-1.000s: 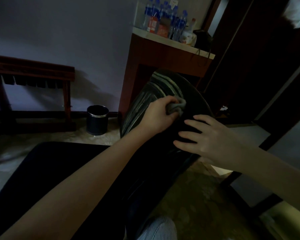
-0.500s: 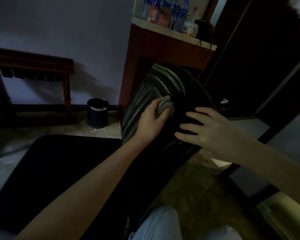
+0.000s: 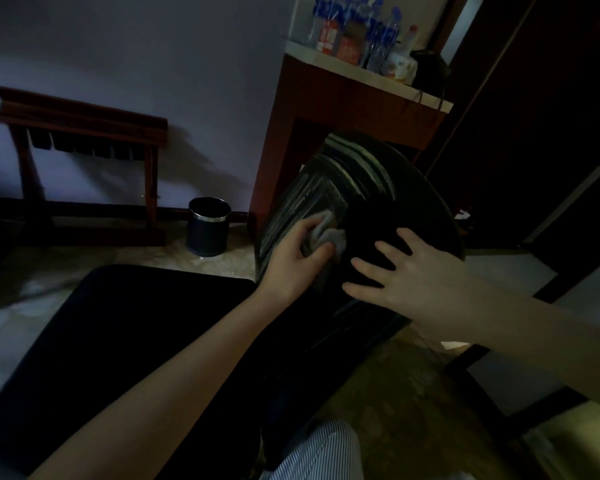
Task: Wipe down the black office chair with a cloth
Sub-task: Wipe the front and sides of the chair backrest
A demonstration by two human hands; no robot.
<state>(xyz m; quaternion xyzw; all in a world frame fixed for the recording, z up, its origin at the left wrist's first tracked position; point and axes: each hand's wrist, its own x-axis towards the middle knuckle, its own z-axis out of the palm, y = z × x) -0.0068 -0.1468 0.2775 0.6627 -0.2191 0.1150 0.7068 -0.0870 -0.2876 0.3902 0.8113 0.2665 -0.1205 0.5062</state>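
Wiping looked partway done: the left hand (image 3: 297, 263), grip clamped on the cloth (image 3: 330, 234), pressed it on the chair backrest (image 3: 378, 188); the right hand (image 3: 420, 282) at three o'clock lay flat, grip apart; the seat (image 3: 136, 341) at seven o'clock seemed undone.

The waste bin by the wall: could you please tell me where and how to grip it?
Grip the waste bin by its silver top rim, coming from above: it stands upright with its mouth open, so the rim is likely easy to hook; the smooth round wall offers less purchase.
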